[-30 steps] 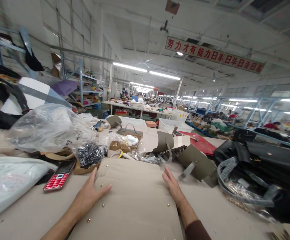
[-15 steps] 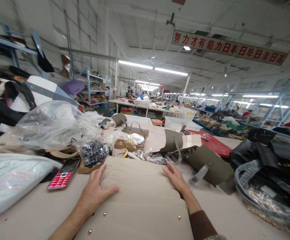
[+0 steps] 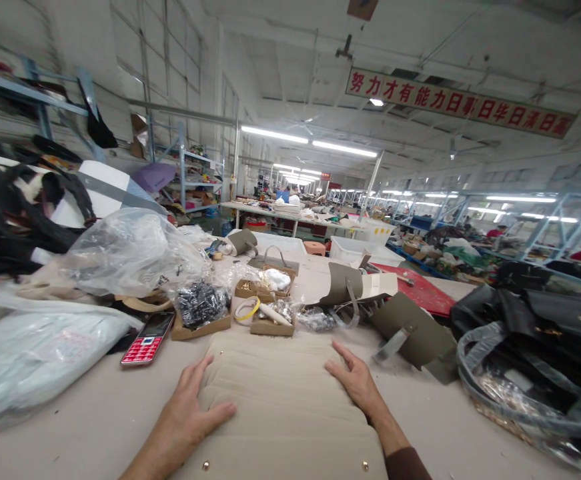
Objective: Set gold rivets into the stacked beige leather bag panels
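L hand spread, thumb atop the L side of the studded beige piece; R hand also spread, along its R side, palm contact hard to tell. Piece lies btwn hands, twd table's near edge. Just past its far end: sm. parts box. Red phone to L; olive piece to R, black bag twd table's R edge.

There is room to slide along the table between the red phone and the left hand. Past the far edge of the tan piece, small boxes block the way. On the right, a green flap and a big black bag do.
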Action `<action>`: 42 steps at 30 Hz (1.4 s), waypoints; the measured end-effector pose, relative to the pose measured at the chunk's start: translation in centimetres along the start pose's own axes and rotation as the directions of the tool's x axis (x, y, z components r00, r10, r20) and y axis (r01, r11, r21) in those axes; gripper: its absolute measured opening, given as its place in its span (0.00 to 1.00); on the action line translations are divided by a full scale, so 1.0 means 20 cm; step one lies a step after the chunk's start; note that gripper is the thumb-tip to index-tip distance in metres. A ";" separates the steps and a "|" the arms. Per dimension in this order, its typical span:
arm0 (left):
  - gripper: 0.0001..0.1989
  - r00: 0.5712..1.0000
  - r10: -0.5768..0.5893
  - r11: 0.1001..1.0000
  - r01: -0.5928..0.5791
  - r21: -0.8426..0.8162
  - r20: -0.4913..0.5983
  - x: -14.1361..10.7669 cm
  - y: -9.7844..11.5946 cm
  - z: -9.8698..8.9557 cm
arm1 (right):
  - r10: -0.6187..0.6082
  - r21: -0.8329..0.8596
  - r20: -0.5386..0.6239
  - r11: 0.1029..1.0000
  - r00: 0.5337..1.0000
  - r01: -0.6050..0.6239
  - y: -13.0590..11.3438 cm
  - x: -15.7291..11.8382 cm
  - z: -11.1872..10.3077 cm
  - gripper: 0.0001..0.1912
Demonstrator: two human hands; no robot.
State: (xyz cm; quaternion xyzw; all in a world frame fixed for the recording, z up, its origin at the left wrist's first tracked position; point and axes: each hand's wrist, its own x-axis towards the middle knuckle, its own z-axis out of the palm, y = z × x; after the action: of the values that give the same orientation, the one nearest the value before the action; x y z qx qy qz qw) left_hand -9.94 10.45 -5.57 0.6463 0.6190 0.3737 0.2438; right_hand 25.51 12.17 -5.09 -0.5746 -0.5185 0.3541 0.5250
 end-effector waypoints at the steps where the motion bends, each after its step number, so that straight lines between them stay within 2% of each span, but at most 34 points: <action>1: 0.46 1.000 -0.006 1.000 0.006 0.001 0.012 -0.04 0.00 -0.01 | -0.004 -0.009 -0.007 1.000 1.000 0.004 0.00 -0.03 -0.01 0.39; 11: 0.47 0.994 -0.057 0.998 0.053 0.039 0.091 -0.30 0.06 -0.09 | 0.003 -0.042 0.013 0.999 1.000 -0.002 0.03 -0.29 -0.08 0.41; 15: 0.46 0.997 -0.044 0.995 0.038 0.089 0.068 -0.39 0.07 -0.10 | 0.022 -0.042 -0.043 0.999 0.999 -0.024 0.01 -0.35 -0.07 0.41; 18: 0.44 0.999 -0.004 0.989 -0.002 0.148 0.041 -0.43 0.08 -0.10 | 0.061 -0.028 -0.078 0.998 0.995 -0.063 -0.02 -0.38 -0.09 0.42; 21: 0.43 0.999 0.034 0.989 -0.037 0.143 0.024 -0.45 0.08 -0.10 | 0.109 0.023 -0.101 0.994 0.989 -0.107 -0.03 -0.44 -0.15 0.45; 26: 0.43 0.998 0.024 0.996 -0.029 0.084 0.064 -0.45 0.09 -0.11 | 0.151 0.088 -0.119 0.986 0.981 -0.141 -0.01 -0.68 -0.25 0.47; 29: 0.41 0.995 0.006 0.999 -0.011 0.046 0.098 -0.46 0.11 -0.12 | 0.149 0.068 -0.113 0.987 0.982 -0.142 -0.02 -0.82 -0.23 0.44; 31: 0.41 0.994 -0.002 1.000 -0.001 0.025 0.111 -0.47 0.12 -0.13 | 0.124 0.045 -0.106 0.992 0.987 -0.120 -0.05 -0.87 -0.18 0.43; 37: 0.37 0.996 -0.010 0.999 0.014 -0.036 0.090 -0.51 0.13 -0.13 | 0.063 0.001 -0.127 0.998 0.990 -0.063 -0.14 -0.85 -0.06 0.46; 41: 0.30 0.999 -0.034 0.999 0.034 -0.041 0.009 -0.55 0.17 -0.13 | 0.089 0.023 -0.102 0.996 0.991 -0.087 -0.13 -0.88 -0.09 0.49; 42: 0.29 0.999 -0.048 0.998 0.048 -0.027 -0.019 -0.57 0.17 -0.15 | 0.108 0.011 -0.133 0.994 0.985 -0.108 -0.10 -0.89 -0.11 0.48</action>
State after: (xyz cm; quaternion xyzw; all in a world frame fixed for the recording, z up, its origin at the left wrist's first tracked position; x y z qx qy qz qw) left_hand -9.66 -1.59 -3.21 0.6243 0.6318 0.3823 0.2551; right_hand 23.35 -5.75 -5.14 -0.6234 -0.4497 0.3437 0.5394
